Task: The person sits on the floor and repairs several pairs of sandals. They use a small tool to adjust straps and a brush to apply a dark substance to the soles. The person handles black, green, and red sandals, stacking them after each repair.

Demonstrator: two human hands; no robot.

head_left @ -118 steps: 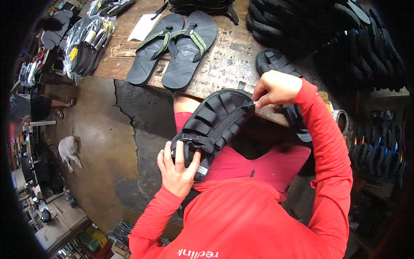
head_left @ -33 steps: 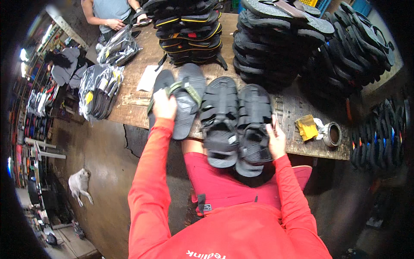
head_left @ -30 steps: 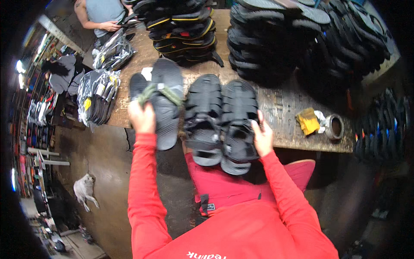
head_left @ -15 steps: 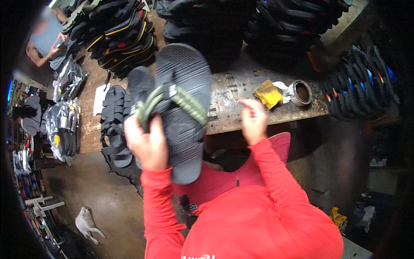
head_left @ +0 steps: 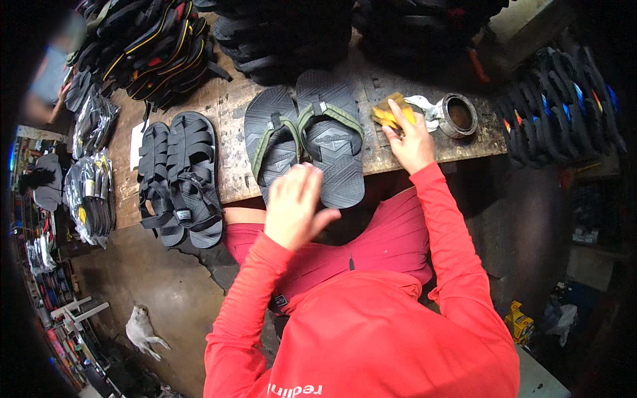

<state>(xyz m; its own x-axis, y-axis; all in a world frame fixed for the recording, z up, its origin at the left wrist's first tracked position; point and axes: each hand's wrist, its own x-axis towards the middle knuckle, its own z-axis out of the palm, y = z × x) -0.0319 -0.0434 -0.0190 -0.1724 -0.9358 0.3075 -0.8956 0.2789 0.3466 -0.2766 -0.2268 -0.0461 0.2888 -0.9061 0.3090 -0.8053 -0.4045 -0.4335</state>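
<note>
My left hand (head_left: 295, 205), open with fingers apart, is over the lower end of a pair of dark flip-flops with olive straps (head_left: 332, 179) lying at the table's front edge. My right hand (head_left: 406, 132) has its fingers on a crumpled yellow cloth (head_left: 385, 111), gripping it. A white scrap (head_left: 419, 105) and a round metal tin with dark contents (head_left: 458, 116) are just right of it. A pair of black strappy sandals (head_left: 192, 172) lies side by side left of the flip-flops, hanging slightly over the edge.
Tall stacks of black footwear (head_left: 285, 46) stand along the back of the wooden table (head_left: 232, 119). Bagged bundles (head_left: 93, 199) lie at the left, near another person (head_left: 50, 86). More sandals (head_left: 557, 113) are racked at the right. A white animal (head_left: 142, 331) lies on the floor.
The black sandals have moved from the middle to the left, the flip-flops into the middle. My left hand has let go of the flip-flops; my right hand has moved up onto the cloth.
</note>
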